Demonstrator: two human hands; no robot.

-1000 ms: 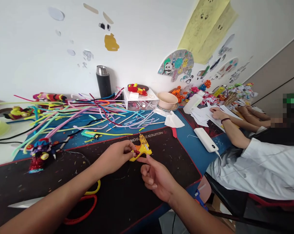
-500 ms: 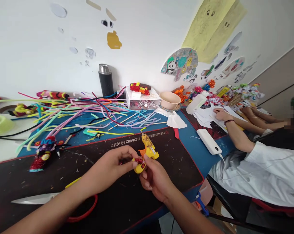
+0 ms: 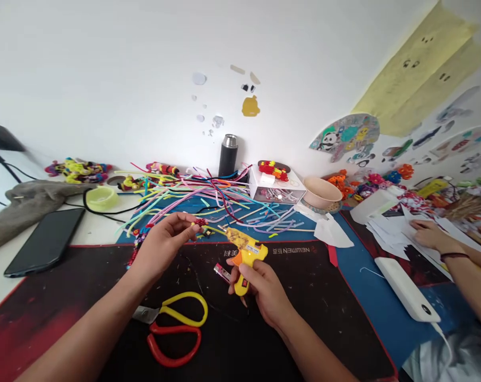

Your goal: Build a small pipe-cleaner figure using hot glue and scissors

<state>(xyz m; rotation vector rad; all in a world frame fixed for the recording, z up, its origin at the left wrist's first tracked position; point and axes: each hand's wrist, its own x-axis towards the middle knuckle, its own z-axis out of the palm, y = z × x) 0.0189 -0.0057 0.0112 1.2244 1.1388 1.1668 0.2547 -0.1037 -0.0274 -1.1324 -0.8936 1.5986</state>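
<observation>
In my right hand (image 3: 260, 286) is a yellow glue gun (image 3: 246, 254), gripped by its handle, its nozzle tilted up and to the left. My left hand (image 3: 166, 241) pinches a small dark red fuzzy piece (image 3: 200, 222) just left of the nozzle; a small gap separates the two. Scissors (image 3: 177, 329) with one yellow and one red handle lie on the black mat (image 3: 304, 329) below my left hand. A pink and white lighter (image 3: 222, 272) shows beside my right fingers. A red and blue fuzzy figure (image 3: 136, 249) is partly hidden behind my left wrist.
Colourful pipe cleaners (image 3: 177, 196) spread along the back, near a black flask (image 3: 228, 156), a white box (image 3: 278, 192) and a pink bowl (image 3: 322, 192). A phone (image 3: 45, 241) lies left. At right are a white power bank (image 3: 406, 289) and another person's hand (image 3: 429, 233) on papers.
The view has turned left, bringing the phone into sight. My left hand has moved away from the glue gun's handle with the red piece, and my right hand now holds the gun by its handle.
</observation>
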